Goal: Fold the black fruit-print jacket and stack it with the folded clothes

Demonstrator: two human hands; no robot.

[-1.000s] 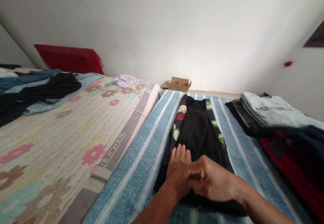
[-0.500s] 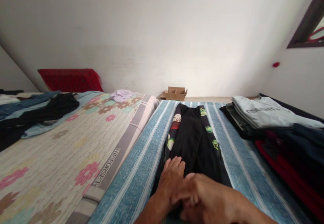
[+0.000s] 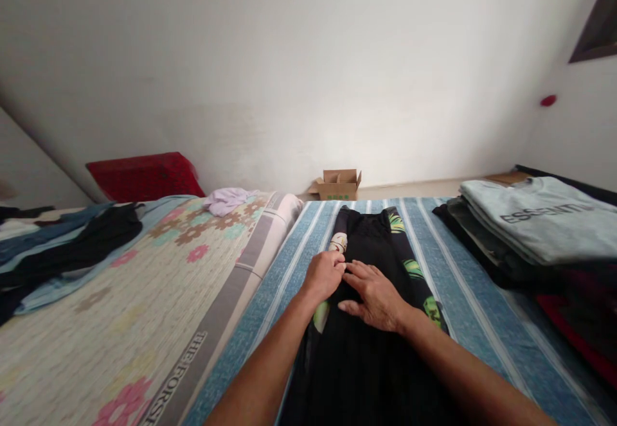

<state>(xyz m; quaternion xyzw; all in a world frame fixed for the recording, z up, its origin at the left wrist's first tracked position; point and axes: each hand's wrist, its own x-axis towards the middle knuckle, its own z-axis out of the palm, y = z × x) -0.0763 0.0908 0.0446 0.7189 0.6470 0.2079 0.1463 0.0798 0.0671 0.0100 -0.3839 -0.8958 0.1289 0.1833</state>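
A pair of black trousers point(image 3: 371, 362) with printed side panels and a gathered far edge lies stretched lengthwise on a blue striped bed cover point(image 3: 260, 310). At the left side panel, my left hand point(image 3: 324, 277) is closed, its fingers curled on the cloth. My right hand point(image 3: 373, 294) lies flat on the black middle part, fingers apart, its tips close to the left hand. The near end of the trousers runs out of view at the bottom.
Folded clothes, with a grey printed top point(image 3: 540, 217) uppermost, are stacked at the right. On the flowered mattress point(image 3: 159, 291) at the left lie loose clothes point(image 3: 81, 239) and a lilac cloth point(image 3: 229, 200). A cardboard box point(image 3: 339, 186) and a red case point(image 3: 147, 177) stand by the wall.
Both hands have moved forward along the trousers, away from me. My right hand has gone from a blurred curl to lying flat; my left has gone from flat to closed on the side panel.
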